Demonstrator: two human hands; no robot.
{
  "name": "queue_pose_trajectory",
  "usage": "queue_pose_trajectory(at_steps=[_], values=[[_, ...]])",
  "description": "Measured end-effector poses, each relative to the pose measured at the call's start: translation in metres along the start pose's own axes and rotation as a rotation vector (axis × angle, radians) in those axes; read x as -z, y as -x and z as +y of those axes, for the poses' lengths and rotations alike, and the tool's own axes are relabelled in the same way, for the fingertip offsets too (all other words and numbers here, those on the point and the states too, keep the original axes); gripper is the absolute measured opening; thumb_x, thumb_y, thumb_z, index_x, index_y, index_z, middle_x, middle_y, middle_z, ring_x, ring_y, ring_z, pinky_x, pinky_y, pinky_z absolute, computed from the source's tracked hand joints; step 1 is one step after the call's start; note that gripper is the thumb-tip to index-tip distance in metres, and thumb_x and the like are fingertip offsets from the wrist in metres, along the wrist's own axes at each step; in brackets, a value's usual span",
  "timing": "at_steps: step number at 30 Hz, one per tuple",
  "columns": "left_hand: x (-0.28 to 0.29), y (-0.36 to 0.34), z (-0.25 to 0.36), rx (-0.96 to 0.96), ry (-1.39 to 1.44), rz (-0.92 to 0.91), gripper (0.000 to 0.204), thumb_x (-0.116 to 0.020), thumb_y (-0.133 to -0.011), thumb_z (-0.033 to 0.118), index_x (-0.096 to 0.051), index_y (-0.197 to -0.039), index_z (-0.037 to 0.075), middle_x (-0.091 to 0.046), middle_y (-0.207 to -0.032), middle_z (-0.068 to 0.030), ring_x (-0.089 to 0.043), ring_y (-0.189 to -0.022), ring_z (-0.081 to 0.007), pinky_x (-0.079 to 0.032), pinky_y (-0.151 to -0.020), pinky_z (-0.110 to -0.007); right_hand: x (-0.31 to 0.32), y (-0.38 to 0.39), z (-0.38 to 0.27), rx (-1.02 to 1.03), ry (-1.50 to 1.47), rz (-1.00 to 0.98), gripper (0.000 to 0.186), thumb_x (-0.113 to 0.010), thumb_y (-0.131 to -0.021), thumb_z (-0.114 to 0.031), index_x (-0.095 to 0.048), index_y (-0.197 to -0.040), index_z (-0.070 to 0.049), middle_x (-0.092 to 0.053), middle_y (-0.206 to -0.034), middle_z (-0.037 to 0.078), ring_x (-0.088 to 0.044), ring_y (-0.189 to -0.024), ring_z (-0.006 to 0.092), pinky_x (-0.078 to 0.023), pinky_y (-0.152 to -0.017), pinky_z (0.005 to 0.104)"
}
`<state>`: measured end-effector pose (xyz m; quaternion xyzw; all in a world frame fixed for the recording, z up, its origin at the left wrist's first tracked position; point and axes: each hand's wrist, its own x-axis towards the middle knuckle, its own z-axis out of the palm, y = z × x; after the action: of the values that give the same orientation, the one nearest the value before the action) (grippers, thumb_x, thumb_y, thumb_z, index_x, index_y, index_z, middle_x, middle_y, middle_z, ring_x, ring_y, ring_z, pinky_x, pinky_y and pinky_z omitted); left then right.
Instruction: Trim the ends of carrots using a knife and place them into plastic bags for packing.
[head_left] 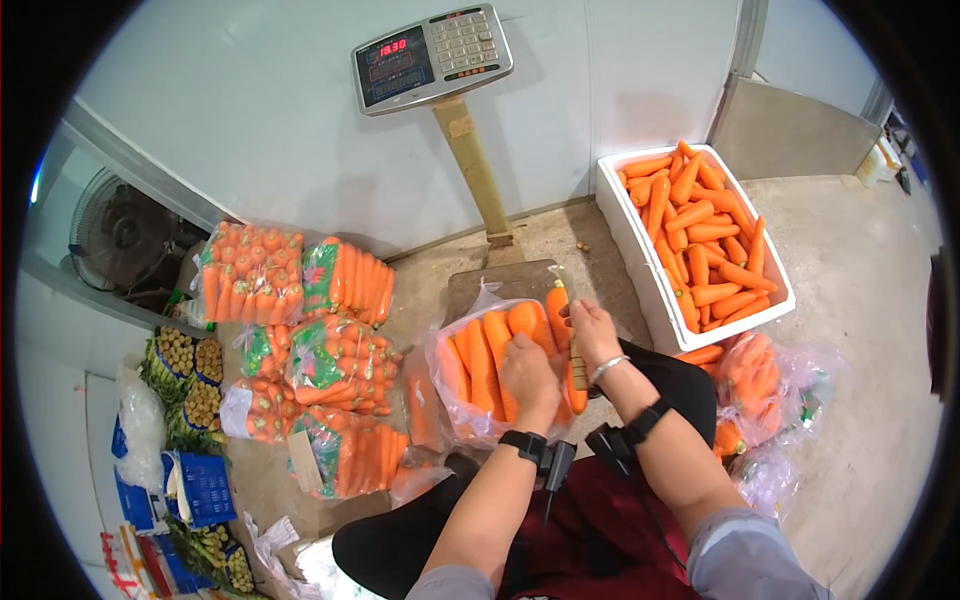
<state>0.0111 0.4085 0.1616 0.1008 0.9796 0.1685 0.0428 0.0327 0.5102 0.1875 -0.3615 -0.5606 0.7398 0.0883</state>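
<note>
A clear plastic bag (440, 365), its mouth spread wide, holds several large orange carrots (484, 372) and rests on the platform of a floor scale (480, 283). My left hand (530, 380) is over the bag with its fingers curled down on a carrot; the fingertips are partly hidden. At the bag's right edge my right hand (594, 330) is closed at a long carrot (557, 298), whose green-tipped end points away from me. Below those fingers a narrow brownish strip (578, 368) lies along the carrot; its kind is unclear.
The scale's display head (432, 58) stands on a yellowish post (470, 165) by the wall. A white foam box (640, 260) full of carrots is at right. Filled carrot bags (345, 360) are stacked at left, others (748, 375) lie right. Blue crates (200, 490) sit far left.
</note>
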Motion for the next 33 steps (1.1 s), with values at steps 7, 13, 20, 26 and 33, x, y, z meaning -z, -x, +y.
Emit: queue_pose_trajectory(at_steps=[7, 13, 20, 26, 33], values=[[0.015, -0.011, -0.038, -0.006, 0.112, 0.067, 0.062, -0.076, -0.064, 0.033, -0.047, -0.108, 0.001, -0.052, -0.107, -0.0171, -0.055, -0.097, -0.0343, -0.047, -0.080, -0.042, 0.030, -0.011, -0.017, -0.067, -0.196, 0.151, 0.028, -0.042, -0.090, -0.031, -0.055, -0.083, -0.007, -0.052, -0.073, 0.005, -0.047, -0.045, 0.0159, -0.042, -0.040, 0.0303], [0.027, -0.011, -0.054, 0.097, 0.170, -0.091, 0.069, -0.076, -0.065, 0.036, -0.046, -0.113, -0.002, -0.052, -0.112, -0.0232, -0.053, -0.103, -0.0356, -0.045, -0.086, -0.042, 0.039, 0.006, -0.036, -0.016, -0.222, 0.078, 0.031, -0.043, -0.091, -0.034, -0.054, -0.083, -0.007, -0.054, -0.074, 0.005, -0.047, -0.049, 0.0126, -0.042, -0.043, 0.0269], [0.034, -0.030, -0.037, 0.230, 0.055, -0.444, 0.062, -0.074, -0.060, 0.026, -0.050, -0.109, -0.003, -0.057, -0.105, -0.0229, -0.057, -0.098, -0.0323, -0.046, -0.085, -0.037, 0.021, 0.012, -0.036, 0.006, -0.208, -0.049, 0.030, -0.043, -0.093, -0.031, -0.053, -0.083, -0.006, -0.053, -0.068, 0.003, -0.048, -0.047, 0.0103, -0.041, -0.041, 0.0242], [0.046, 0.013, -0.075, 0.196, 1.289, -0.235, 0.040, -0.062, -0.064, 0.011, -0.053, -0.102, -0.001, -0.059, -0.091, -0.0117, -0.058, -0.085, -0.0280, -0.047, -0.080, -0.038, 0.024, 0.037, -0.048, 0.009, -0.200, -0.134, 0.029, -0.042, -0.094, -0.029, -0.048, -0.077, -0.006, -0.050, -0.065, 0.002, -0.047, -0.049, 0.0114, -0.039, -0.044, 0.0259], [0.112, 0.032, -0.117, 0.556, 2.341, 0.093, 0.021, -0.060, -0.068, 0.018, -0.052, -0.082, 0.004, -0.054, -0.080, -0.0080, -0.054, -0.081, -0.0245, -0.044, -0.084, -0.041, -0.004, 0.098, 0.011, 0.067, -0.064, -0.455, 0.024, -0.046, -0.092, -0.028, -0.050, -0.082, -0.006, -0.048, -0.062, -0.001, -0.045, -0.053, 0.0071, -0.040, -0.050, 0.0222]])
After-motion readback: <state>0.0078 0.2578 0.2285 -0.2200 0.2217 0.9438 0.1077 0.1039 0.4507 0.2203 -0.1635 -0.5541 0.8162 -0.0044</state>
